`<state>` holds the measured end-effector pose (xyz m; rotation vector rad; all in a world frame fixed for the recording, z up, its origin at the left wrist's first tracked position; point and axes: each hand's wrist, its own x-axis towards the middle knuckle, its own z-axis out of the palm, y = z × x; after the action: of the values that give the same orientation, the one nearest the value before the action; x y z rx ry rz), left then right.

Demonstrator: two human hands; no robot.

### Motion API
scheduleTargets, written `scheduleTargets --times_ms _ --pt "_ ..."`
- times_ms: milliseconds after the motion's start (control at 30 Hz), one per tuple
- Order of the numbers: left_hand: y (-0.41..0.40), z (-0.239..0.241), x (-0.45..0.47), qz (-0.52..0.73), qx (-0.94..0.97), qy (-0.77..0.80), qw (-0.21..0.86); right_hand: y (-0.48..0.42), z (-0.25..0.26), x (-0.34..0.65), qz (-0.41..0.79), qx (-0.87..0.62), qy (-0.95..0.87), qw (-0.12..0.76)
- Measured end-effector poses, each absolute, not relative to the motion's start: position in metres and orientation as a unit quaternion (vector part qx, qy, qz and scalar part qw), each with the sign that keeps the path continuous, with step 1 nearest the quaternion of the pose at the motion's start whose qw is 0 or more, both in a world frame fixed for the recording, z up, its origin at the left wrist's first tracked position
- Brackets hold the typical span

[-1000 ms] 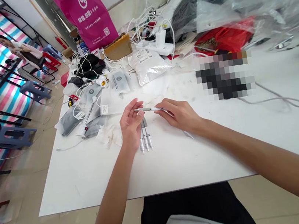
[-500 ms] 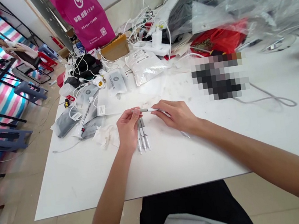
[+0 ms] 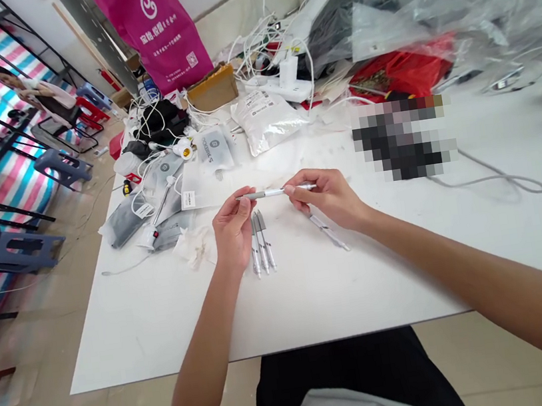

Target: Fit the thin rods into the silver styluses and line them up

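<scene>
A slim silver-grey pen-shaped tool (image 3: 269, 193) is held level above the white rectangular table (image 3: 344, 293), pinched near its left end by the thumb and fingertips of the left hand (image 3: 234, 225) and toward its right end by those of the right hand (image 3: 328, 198). Three similar silver tools (image 3: 262, 251) lie side by side just below it, a thin silver strip (image 3: 328, 232) to their right, a crumpled stained tissue (image 3: 195, 247) to their left, and white tabletop runs from them to the table's straight near edge.
</scene>
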<state>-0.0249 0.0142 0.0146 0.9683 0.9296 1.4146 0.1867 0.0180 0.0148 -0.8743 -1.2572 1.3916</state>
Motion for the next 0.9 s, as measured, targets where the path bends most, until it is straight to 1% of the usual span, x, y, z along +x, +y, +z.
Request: scheduleTargets --times_ms 133,200,333,433,633,733,900 --pt "0.010 0.017 -0.022 0.589 0.448 0.391 0.547 0.024 0.014 0.189 0.653 -0.325 -0.453 0.512" --pt "0.007 0.020 -0.021 0.567 0.466 0.381 0.563 0.028 0.016 0.191 0.653 -0.330 -0.422 0.535" --pt "0.006 0.028 -0.024 0.523 0.449 0.336 0.642 0.042 0.015 0.203 0.624 -0.346 -0.373 0.593" --pt "0.008 0.030 -0.027 0.520 0.422 0.330 0.665 0.052 0.014 0.215 0.600 -0.348 -0.397 0.601" --pt "0.007 0.031 -0.026 0.504 0.418 0.345 0.673 0.052 0.022 0.231 0.555 -0.349 -0.490 0.574" --pt "0.006 0.031 -0.025 0.496 0.423 0.343 0.676 0.049 0.023 0.239 0.549 -0.355 -0.505 0.564" --pt "0.006 0.030 -0.026 0.494 0.410 0.334 0.691 0.051 0.017 0.251 0.530 -0.365 -0.495 0.583"
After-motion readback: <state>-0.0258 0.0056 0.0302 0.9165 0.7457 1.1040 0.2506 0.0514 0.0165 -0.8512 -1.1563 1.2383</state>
